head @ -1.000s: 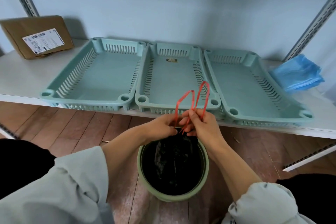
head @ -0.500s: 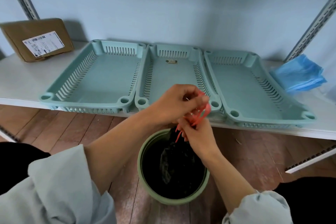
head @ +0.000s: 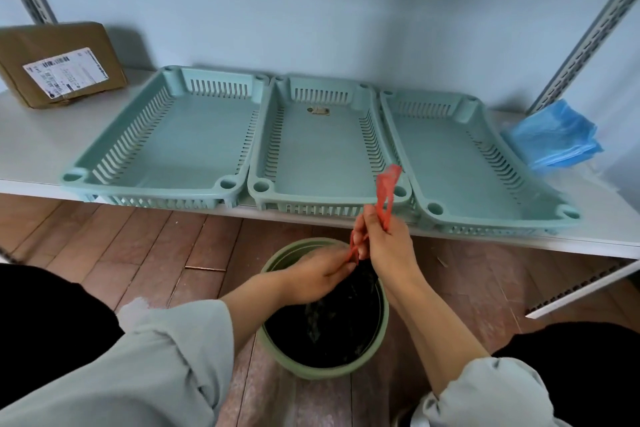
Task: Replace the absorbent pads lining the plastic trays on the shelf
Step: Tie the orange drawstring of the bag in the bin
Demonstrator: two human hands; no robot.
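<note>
Three pale green plastic trays sit side by side on the white shelf (head: 31,135): the left tray (head: 166,146), the middle tray (head: 325,149) and the right tray (head: 460,163). All three look bare inside, with no pad in any, so by my reading the old liners are out and the fresh ones are not yet laid. A stack of blue pads (head: 554,135), count not readable, lies just beside the right tray at its 3 o'clock. At 6 o'clock from the middle tray, on the floor, one green bin (head: 273,350) holds a black bag (head: 332,329) with red drawstrings (head: 386,198). The right hand (head: 384,243) grips the upper drawstrings in curled fingers; the left hand (head: 318,277) pinches their lower end at the bag's neck. One cardboard box (head: 62,62) stands at the shelf's 10 o'clock end.
</note>
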